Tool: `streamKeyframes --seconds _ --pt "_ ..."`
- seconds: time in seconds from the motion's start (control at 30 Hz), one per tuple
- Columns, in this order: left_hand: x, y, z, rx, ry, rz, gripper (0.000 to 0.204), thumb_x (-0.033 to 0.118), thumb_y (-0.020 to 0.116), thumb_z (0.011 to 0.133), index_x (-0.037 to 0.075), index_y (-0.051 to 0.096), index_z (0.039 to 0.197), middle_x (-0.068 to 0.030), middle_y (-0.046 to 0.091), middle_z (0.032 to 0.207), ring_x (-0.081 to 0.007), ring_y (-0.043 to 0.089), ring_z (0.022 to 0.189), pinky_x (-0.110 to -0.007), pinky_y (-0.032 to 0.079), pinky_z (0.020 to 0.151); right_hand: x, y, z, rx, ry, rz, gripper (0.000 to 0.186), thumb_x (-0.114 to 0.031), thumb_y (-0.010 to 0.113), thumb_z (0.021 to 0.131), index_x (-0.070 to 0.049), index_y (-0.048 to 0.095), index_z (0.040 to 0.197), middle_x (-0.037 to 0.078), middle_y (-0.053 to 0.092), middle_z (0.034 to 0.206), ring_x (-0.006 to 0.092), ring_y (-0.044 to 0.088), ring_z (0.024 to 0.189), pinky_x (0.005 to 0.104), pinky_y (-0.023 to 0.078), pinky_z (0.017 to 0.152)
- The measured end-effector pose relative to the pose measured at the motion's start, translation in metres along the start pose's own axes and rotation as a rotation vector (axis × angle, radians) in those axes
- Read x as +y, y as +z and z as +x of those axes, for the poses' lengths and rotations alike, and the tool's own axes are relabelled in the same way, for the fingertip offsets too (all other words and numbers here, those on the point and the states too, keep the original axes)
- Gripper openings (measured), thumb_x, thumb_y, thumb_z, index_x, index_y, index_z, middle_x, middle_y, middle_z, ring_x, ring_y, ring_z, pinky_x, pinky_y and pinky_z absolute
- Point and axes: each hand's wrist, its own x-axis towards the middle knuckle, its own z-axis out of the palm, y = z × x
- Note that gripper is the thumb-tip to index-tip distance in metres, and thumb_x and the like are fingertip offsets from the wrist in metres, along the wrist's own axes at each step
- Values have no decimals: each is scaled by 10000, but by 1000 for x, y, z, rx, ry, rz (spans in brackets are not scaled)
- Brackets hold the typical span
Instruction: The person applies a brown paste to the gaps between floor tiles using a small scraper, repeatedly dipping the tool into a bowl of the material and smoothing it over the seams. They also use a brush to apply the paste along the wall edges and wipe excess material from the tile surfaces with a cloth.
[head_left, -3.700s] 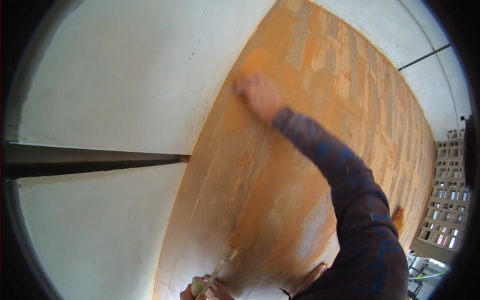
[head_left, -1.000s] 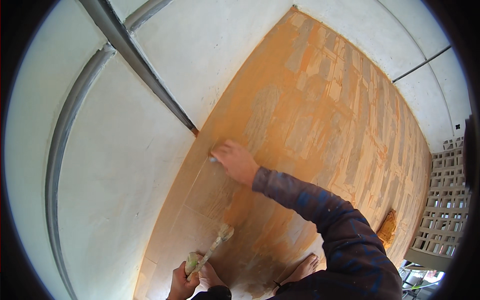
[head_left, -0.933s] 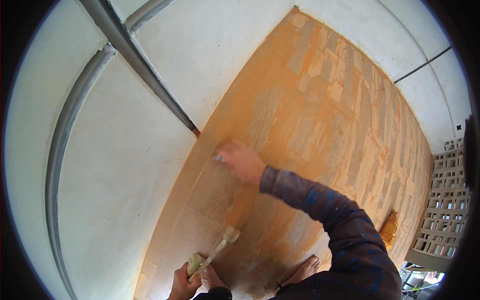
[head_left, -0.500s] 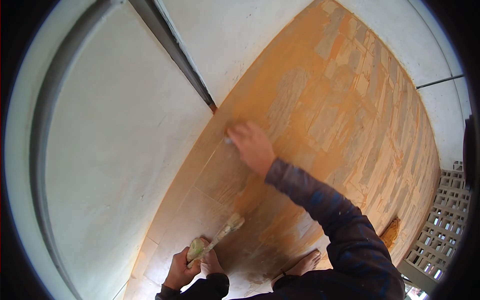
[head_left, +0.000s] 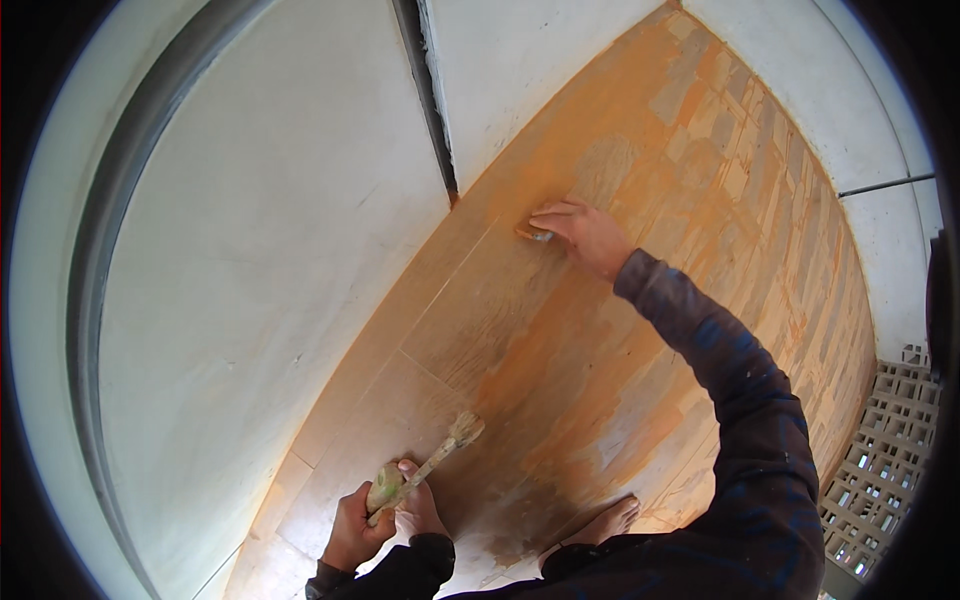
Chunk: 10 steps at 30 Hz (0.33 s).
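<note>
My right hand (head_left: 590,237) is pressed low against the wood-look tile floor (head_left: 410,395), its fingers closed on a small flat pad (head_left: 536,234) with a brown edge and a pale bluish part. The pad's exact kind is mostly hidden under the fingers. An orange-brown film coats the tiles around it. Near my foot, my left hand (head_left: 352,530) grips a stained brush (head_left: 440,458) whose bristle end points up and to the right. Held together with the brush is a rounded, pale green and whitish object (head_left: 386,484), which may be a small bottle.
White walls (head_left: 260,250) border the floor on the left and far right, with a dark vertical gap (head_left: 432,110) in the left one. A pale openwork block screen (head_left: 880,470) stands at the right. My bare feet (head_left: 605,522) are on the floor.
My right hand has slid with the pad up and to the right across the floor. The left hand keeps its grip on the brush. My right arm now covers the orange-brown cloth at the right.
</note>
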Motion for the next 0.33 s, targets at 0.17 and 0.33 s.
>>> streamKeyframes --seconds 0.17,0.33 --pt "0 6 3 -4 41 -21 249 195 663 833 -12 609 962 -121 612 699 -183 565 613 -335 482 596 65 -22 57 191 339 -211 451 -10 604 854 -109 640 1292 176 657 1267 391 579 1196 450 481 1029" --pt "-5 3 -1 -10 5 55 243 206 665 836 9 611 969 -136 628 700 -267 572 593 -345 490 599 8 40 50 115 229 -299 443 -113 692 831 -103 658 1273 215 658 1303 320 565 1300 453 400 1153"
